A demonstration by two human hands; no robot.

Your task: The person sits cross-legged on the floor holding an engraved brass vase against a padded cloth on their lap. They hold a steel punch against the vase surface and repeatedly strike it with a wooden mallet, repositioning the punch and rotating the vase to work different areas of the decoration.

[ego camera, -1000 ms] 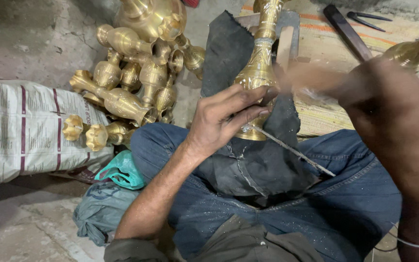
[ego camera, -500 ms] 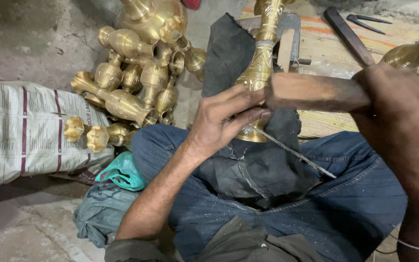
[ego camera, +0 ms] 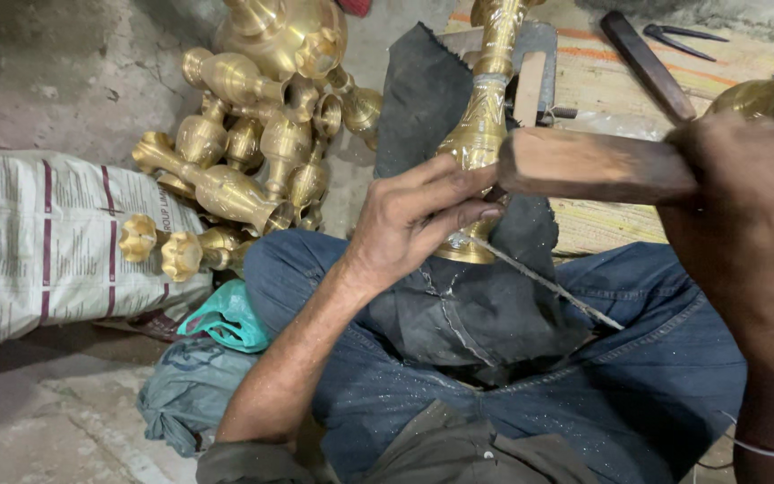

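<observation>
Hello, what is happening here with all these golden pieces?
A person sits on the floor with a tall brass vase lying on a dark cloth over the lap. The left hand presses on the vase and pinches a thin metal rod against its lower part. The right hand holds a wooden mallet, its head close beside the vase. A pile of similar brass pieces lies on the floor beside printed newspaper.

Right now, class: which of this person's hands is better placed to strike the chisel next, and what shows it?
The right hand: it grips the wooden mallet, whose head is level with the thin chisel. The left hand is busy pinching that chisel against the brass vase.
</observation>
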